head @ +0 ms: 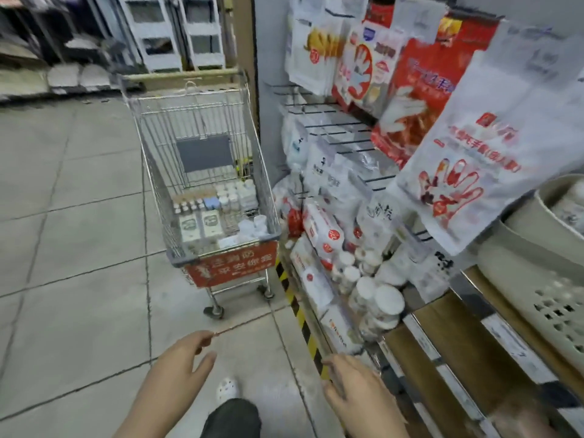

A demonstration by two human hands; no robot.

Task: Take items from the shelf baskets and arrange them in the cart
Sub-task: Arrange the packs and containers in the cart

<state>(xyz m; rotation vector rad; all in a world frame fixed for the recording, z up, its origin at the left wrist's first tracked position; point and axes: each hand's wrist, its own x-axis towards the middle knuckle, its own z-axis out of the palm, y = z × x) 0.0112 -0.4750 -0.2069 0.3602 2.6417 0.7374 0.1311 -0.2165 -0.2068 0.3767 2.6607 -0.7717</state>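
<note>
Wire cart [202,147] on floor, part-filled with white bottles [235,194], beside shelf baskets [350,134] of packets

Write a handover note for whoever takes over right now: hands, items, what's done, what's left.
Left hand: open, holding nothing, low over the floor.
Right hand: open, holding nothing, beside the shelf edge.
Cart: parked ahead against the shelf end, its bottom already packed with rows of white bottles and boxes.
Shelf: more white jars and bagged packs sit on the right, glove packs hanging above.
Done: several items loaded.
Left: pick more from the shelf and place them in the cart.
</note>
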